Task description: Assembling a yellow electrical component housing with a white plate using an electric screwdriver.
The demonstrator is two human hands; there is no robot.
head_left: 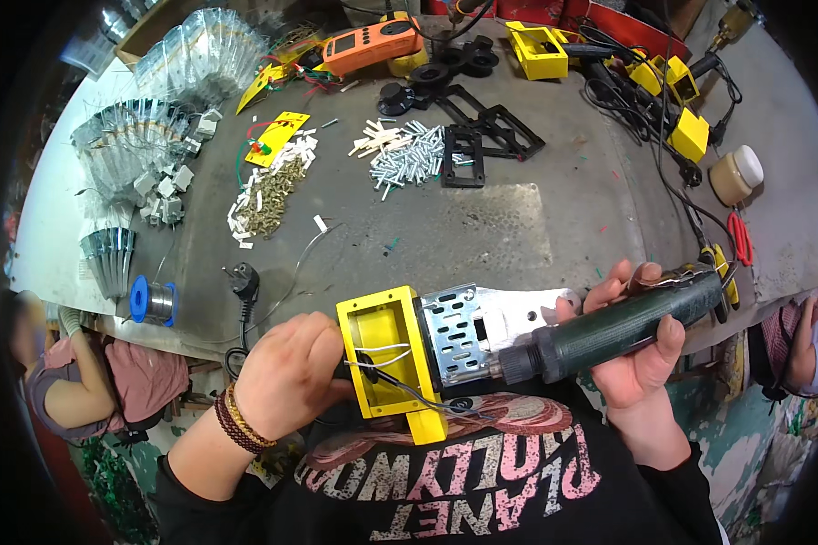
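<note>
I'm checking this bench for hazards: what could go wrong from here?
The dark green tool in the right hand has its tip by the perforated metal bracket; a slip might scratch the metal or jolt the yellow housing out of the left hand. Also, the loose wires lie across the open side of the yellow housing and could get snagged or pinched.

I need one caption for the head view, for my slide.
Left hand holding a yellow housing, right hand gripping a dark green power driver, at a workbench with silver screws.
</note>
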